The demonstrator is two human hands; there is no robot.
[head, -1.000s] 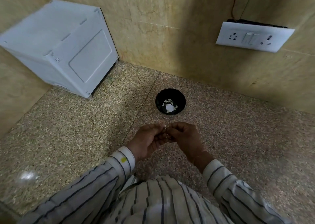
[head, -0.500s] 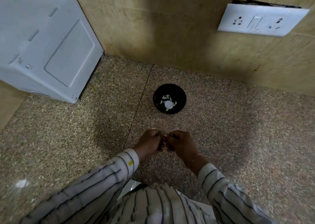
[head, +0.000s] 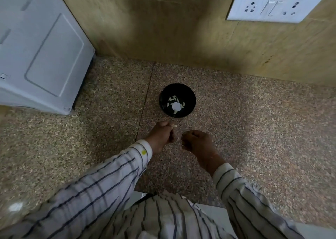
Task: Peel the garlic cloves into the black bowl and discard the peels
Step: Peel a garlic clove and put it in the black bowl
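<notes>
The black bowl (head: 190,100) stands on the speckled counter near the back wall, with several peeled white garlic cloves (head: 175,106) inside. My left hand (head: 161,136) is just in front of the bowl, fingers pinched on a pale garlic clove (head: 174,126) whose tip sticks out toward the bowl. A little to its right and apart from it, my right hand (head: 197,141) is curled shut, with what looks like a thin sliver of garlic peel at its fingertips. Both sleeves are striped.
A white appliance (head: 41,53) fills the back left corner. A white socket and switch plate (head: 274,4) is on the tiled wall at upper right. The granite counter (head: 263,129) runs out on both sides of the bowl.
My hands were joined over the clove and have come apart. The left hand has moved forward toward the bowl with the clove. The view has tilted down and closer.
</notes>
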